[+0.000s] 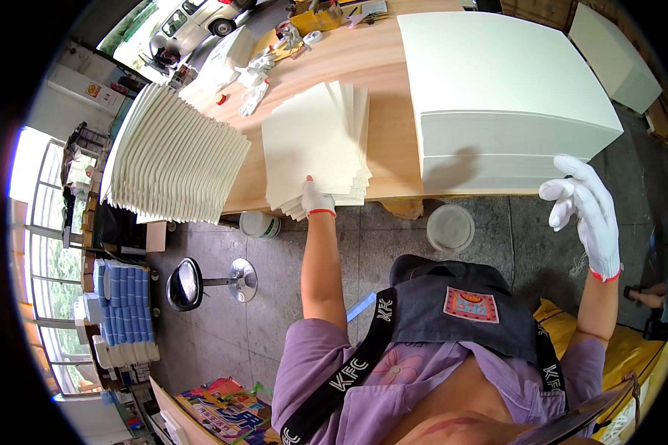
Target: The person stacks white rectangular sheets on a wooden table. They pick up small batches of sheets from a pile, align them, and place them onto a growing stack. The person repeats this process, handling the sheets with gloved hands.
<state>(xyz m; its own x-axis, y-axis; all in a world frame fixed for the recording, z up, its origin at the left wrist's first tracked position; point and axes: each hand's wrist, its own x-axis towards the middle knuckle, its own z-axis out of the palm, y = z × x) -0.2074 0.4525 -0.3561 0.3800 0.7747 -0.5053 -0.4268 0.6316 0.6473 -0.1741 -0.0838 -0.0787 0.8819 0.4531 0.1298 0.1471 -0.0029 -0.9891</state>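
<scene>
My left hand [318, 200], in a white glove with one bare fingertip showing, is closed on the near edge of a loosely fanned pile of cream paper sheets [304, 141]. The bare fingertip rests on the top sheet, and the other fingers are hidden. Off the near right corner of a tall block of stacked white sheets [497, 74], my right hand [585, 211] is raised in a white glove. Its fingers are apart and hold nothing; its shadow falls on the block's front. To the left, a thick stack of wavy-edged cream sheets [174, 156] leans along the table.
The wooden table [393, 141] carries gloves [254, 89] and a yellow box [315, 16] at the back. Another pale stack [617, 59] stands far right. On the floor are buckets [450, 228] and a black stool [185, 284]. Someone's hand [649, 295] shows at right.
</scene>
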